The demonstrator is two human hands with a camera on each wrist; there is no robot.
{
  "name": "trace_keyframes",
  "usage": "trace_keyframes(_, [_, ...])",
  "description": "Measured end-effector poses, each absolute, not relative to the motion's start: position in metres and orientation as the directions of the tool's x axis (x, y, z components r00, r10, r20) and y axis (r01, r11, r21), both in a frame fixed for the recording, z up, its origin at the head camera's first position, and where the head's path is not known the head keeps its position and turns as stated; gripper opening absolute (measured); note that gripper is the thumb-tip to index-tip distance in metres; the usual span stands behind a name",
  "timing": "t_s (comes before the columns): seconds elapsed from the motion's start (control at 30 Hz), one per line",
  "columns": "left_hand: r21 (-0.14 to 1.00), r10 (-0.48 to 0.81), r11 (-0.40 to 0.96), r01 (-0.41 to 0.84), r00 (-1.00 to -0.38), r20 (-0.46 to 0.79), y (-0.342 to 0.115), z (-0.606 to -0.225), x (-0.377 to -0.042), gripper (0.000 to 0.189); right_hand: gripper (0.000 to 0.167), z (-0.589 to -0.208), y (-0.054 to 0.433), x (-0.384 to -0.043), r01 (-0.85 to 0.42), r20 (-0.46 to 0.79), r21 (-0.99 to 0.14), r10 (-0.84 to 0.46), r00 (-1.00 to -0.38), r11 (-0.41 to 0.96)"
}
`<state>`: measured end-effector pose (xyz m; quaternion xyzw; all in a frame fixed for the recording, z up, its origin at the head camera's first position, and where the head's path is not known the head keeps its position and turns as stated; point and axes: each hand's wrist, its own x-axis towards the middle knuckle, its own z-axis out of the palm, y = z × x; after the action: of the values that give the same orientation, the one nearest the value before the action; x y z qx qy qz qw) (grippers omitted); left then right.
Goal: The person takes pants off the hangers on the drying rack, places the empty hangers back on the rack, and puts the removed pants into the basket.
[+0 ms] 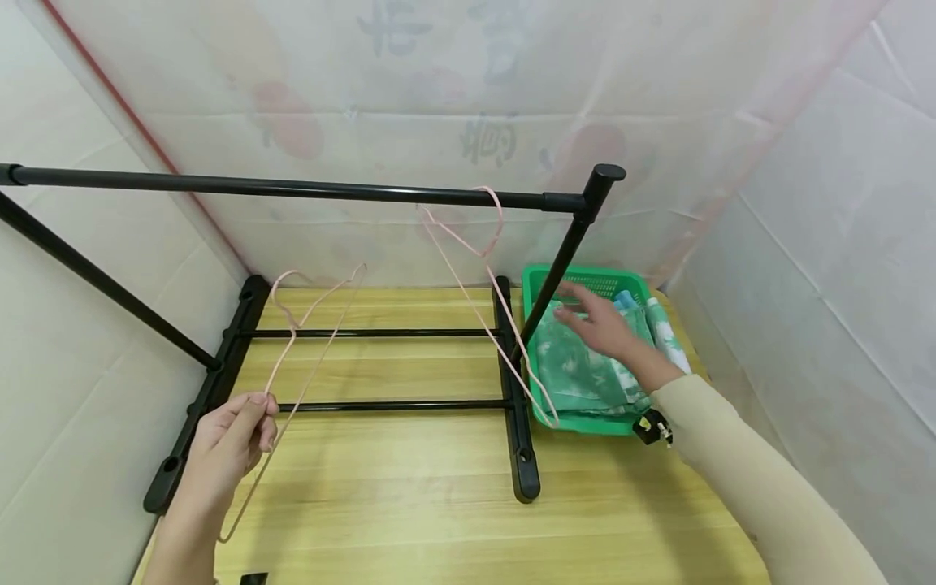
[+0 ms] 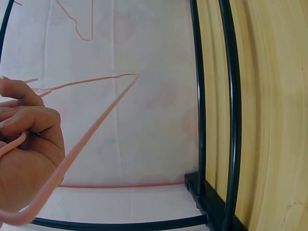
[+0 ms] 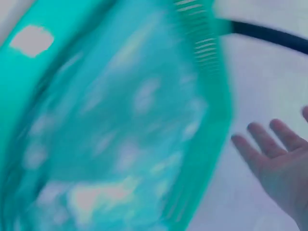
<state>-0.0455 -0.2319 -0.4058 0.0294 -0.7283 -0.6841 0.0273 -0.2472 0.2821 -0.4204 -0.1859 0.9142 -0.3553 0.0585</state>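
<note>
In the head view my left hand [image 1: 232, 439] pinches a pink wire hanger [image 1: 314, 313] by one of its sloping arms, in front of the rack's left side. The hanger's long bar runs close past the left wrist camera, and my curled fingers [image 2: 36, 118] show around its wire. A second pink hanger [image 1: 515, 337] hangs by its hook from the black top rail [image 1: 329, 190]. My right hand [image 1: 600, 321] is over the green basket [image 1: 585, 424], its fingers spread and holding nothing. Folded green-and-white tie-dyed cloth [image 1: 581, 370] lies in that basket.
The black rack's left foot [image 1: 208, 398] and right foot [image 1: 521, 439] stand on the wooden table [image 1: 380, 496], joined by two low bars. At the basket's right side are rolled light-coloured pieces [image 1: 664, 333]. White sheeting [image 1: 439, 73] encloses the back and sides.
</note>
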Motion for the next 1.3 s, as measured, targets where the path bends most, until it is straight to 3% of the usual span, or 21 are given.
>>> trace_keyframes(0.1, [0.998,-0.074,0.058,0.004,-0.997,0.009,-0.231,-0.406,-0.045,0.035,0.053,-0.386,0.269,-0.243,-0.258,0.144,-0.894,-0.310,-0.940,0.366])
trace_keyframes(0.17, [0.998,-0.068,0.055,0.012,-0.998,0.015,-0.231,-0.406,-0.045,0.035,0.050,-0.365,0.261,-0.240,-0.262,0.216,-0.952,-0.260,-0.941,0.158])
trace_keyframes(0.27, [0.999,-0.063,0.049,0.024,-0.998,0.027,-0.230,-0.405,-0.046,0.035,0.046,-0.343,0.253,-0.236,-0.342,0.342,-0.939,-0.203,-0.917,-0.038])
trace_keyframes(0.4, [0.998,-0.063,0.048,0.037,-0.997,0.040,-0.229,-0.404,-0.046,0.037,0.047,-0.326,0.246,-0.235,-0.429,0.450,-0.890,-0.145,-0.881,-0.154])
trace_keyframes(0.7, [0.997,-0.065,0.068,0.041,-0.997,0.046,-0.227,-0.398,-0.045,0.035,0.063,-0.317,0.233,-0.237,-0.441,0.457,-0.887,-0.123,-0.881,-0.140])
trace_keyframes(1.3, [0.996,-0.062,0.026,0.088,-0.994,0.089,-0.217,-0.381,-0.042,0.037,0.058,-0.325,0.228,-0.240,-0.644,0.632,-0.762,-0.140,-0.762,0.066])
